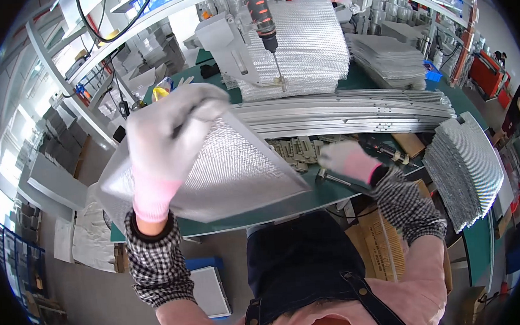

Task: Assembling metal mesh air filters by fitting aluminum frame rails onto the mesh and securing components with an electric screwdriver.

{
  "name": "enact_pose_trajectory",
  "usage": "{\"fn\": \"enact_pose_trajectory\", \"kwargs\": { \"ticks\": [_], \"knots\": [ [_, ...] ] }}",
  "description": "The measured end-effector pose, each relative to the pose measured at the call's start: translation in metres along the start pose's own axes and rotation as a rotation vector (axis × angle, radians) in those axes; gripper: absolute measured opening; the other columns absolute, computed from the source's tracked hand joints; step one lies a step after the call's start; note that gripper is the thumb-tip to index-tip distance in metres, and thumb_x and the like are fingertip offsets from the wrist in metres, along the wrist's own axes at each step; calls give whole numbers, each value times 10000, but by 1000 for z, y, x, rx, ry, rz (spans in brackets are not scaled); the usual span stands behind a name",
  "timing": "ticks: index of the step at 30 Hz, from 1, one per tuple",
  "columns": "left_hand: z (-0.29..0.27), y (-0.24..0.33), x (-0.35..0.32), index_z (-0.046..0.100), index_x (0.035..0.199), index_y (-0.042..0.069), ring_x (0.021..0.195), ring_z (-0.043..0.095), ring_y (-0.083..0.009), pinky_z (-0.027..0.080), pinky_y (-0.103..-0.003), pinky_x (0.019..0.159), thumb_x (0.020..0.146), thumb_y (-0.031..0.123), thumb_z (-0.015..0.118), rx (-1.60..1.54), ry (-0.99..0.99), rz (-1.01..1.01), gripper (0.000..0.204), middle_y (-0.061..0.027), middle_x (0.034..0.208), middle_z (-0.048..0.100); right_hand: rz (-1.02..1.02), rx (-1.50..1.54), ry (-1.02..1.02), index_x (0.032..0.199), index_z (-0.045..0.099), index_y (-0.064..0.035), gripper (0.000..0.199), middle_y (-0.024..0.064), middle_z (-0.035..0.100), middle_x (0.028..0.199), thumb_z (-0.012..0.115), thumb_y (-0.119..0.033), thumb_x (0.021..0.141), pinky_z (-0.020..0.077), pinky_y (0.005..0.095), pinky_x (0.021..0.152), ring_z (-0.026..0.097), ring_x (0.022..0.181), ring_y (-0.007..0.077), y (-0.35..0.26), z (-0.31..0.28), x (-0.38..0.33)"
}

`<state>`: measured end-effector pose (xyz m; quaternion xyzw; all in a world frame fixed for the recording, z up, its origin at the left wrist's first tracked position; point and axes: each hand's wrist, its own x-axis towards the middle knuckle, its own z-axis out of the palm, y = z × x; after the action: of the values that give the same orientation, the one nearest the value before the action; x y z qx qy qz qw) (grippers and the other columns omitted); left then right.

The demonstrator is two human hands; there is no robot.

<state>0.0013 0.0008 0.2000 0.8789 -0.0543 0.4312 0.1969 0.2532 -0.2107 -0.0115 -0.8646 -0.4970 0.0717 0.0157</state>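
My left hand [166, 135], in a white glove with a pink cuff, is closed on the upper edge of a silvery mesh panel [236, 170]. The panel is tilted over the front of the green workbench. My right hand [349, 160], gloved the same way, is beside a pile of small grey plastic-looking pieces [298, 151]. Its fingers are curled together, and what they hold, if anything, is hidden. A hammer [338, 180] lies just in front of that hand.
Long aluminium profiles [352, 115] lie across the bench. Behind them stand stacked mesh sheets [306, 46], with an orange-black power screwdriver [260, 16] hanging above. Another mesh stack [466, 168] sits at the right end. A hand tool [390, 151] lies right of my right hand.
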Motion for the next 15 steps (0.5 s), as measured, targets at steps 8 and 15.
{"fn": "enact_pose_trajectory", "kwargs": {
  "ticks": [8, 15],
  "knots": [
    [62, -48, -32, 734, 853, 104, 572, 620, -252, 477, -335, 535, 814, 244, 759, 60, -176, 304, 148, -79, 677, 639, 305, 117, 192, 1037, 697, -129, 288, 108, 692, 1047, 591, -370, 918, 543, 442, 822, 676, 957, 327, 60, 49, -25],
    [94, -32, -53, 694, 1156, 216, 846, 580, -233, 442, -417, 776, 690, 374, 819, 551, -18, 88, 508, -23, 866, 602, 499, -8, 140, 966, 704, -90, 270, 133, 709, 983, 628, -336, 885, 545, 448, 803, 681, 958, 322, 128, 83, -34]
  ]
}}
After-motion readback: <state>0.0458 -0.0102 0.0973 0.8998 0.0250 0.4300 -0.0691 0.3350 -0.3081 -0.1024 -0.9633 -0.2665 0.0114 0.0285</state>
